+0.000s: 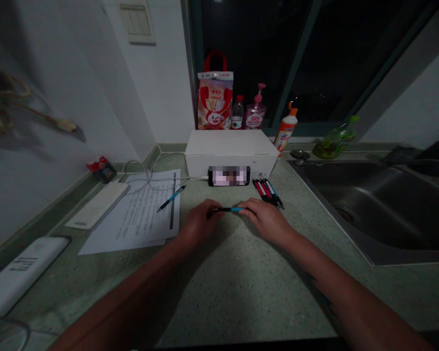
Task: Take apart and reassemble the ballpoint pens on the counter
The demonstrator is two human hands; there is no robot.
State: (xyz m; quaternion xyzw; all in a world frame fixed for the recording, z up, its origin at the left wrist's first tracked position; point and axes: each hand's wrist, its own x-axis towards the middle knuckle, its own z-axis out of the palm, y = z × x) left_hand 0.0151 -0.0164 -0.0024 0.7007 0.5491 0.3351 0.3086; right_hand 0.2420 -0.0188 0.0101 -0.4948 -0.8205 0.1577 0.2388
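Note:
A black and blue pen [236,209] lies level between my two hands, a little above the speckled green counter [219,287]. Its dark end is pinched in the fingers of my left hand [205,218]. On the blue end, the fingers of my right hand [266,218] are closed. Just beyond my right hand, several pens [268,192] in red, blue and black lie side by side. Another blue and black pen [171,198] rests on the printed paper [142,219], left of my left hand. A phone [229,176] leans against a white box [230,144] straight ahead.
At the right is a metal sink [351,204]. A white power bank [98,204] and a white power strip [25,273] lie at the left, with a cable [168,178] running to the phone. Behind the box stand a snack bag [215,102] and several bottles.

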